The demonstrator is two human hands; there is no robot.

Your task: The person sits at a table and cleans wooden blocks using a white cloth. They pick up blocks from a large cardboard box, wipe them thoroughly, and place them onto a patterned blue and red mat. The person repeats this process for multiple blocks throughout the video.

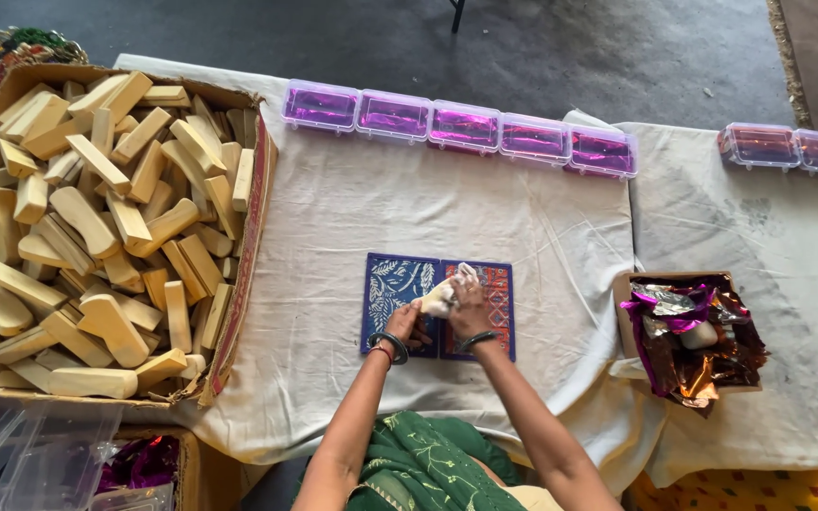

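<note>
Hands meet at the middle of our bench (352, 218), over two printed panels lying side by side: a blue leaf-patterned one (392, 289) and a red-and-blue patterned one (499, 308). Our left hand (407, 324) grips a pale wooden block (435, 301), and our right hand (469, 303) is closed on a bit of white cloth (467, 274) pressed to that block; it looks as if we are wiping it. Judging by the scene, the work is barely begun. A large cardboard box (256, 203) at the left is heaped with similar wooden blocks (87, 227). Purple-lined clear plastic cases (461, 128) stand in a row along the far edge, all closed. A small box of foil wrappers (688, 336) sits at the right, untouched.
</note>
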